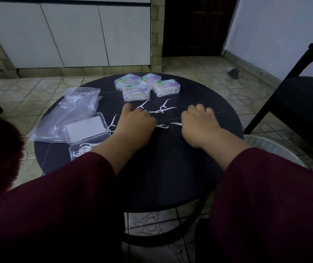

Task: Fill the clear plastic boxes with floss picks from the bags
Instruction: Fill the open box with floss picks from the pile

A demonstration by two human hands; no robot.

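1. The left hand (135, 124) lies knuckles-up on the round dark counter (170, 168), fingers curled under among scattered floss picks (154, 109); whether it actually grips any of them cannot be told, since the fingertips are hidden beneath the hand.
2. The right hand (199, 126) rests to the right, also knuckles-up with fingers curled down. White picks poke out at its left edge, touching it, but a firm hold cannot be made out.
3. Between and just beyond the two hands, several loose white floss picks lie flat on the counter.
4. An open clear box (84, 138) sits at the left of the counter, near the left forearm. Its lid is folded back with a white card showing through, and its lower tray holds a few picks, partly hidden by the dark red sleeve (76, 186).
5. A clear plastic bag (72, 111) lies crumpled beyond the open box, with the lid resting on its near edge.
6. Four closed filled boxes (146, 86) with pastel labels are grouped at the far side of the counter, touching one another.
7. A dark chair (294, 95) stands to the right on the tiled floor (218, 73).
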